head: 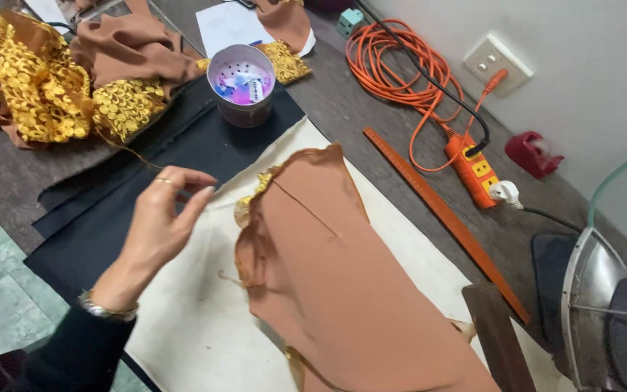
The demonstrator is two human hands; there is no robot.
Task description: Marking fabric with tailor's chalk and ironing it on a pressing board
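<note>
A left hand (160, 221), fingertips pinched as if on a thread too fine to confirm, hovers beside a flat-spread brown fabric panel with gold lace edging (328, 276) on a cream cloth-covered worktable (190, 334); the right hand is unseen.

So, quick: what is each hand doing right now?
Left hand: fingertips pinched together above the black cloth; anything held is too thin to tell.
Right hand: not in view.

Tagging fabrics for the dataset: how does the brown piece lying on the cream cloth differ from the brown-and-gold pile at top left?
The brown piece lies spread nearly flat, plain side up, with gold lace only along its upper edge. The pile is bunched and crumpled, with large areas of gold lace showing. The left hand is raised near the brown piece; nothing touches the pile. Both share the same brown fabric with gold lace.
</note>
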